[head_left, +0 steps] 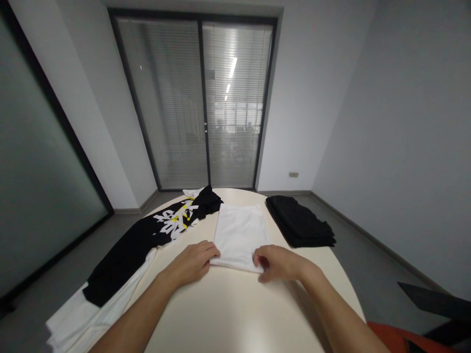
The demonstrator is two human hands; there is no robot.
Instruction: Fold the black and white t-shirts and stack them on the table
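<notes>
Okay so: folded white shirt (241, 235) lies flat at centre of frame on pale round tabletop (228, 309), long side running away from camera. Left hand (195, 262) at its near left corner, right hand (277, 262) at near right corner, fingertips touching edge. Grip on both: fingers curled down at edge, can't tell if fabric actually pinched. Black printed shirt (140, 245) spread left of it, over white garments (73, 318). Stack of black folded clothes (300, 220) right of centre, well apart from hands.

Folded shirt (239, 235) mid-table (228, 314); printed shirt (147, 240) left of it; garment stack (300, 220) right, at table edge.
</notes>
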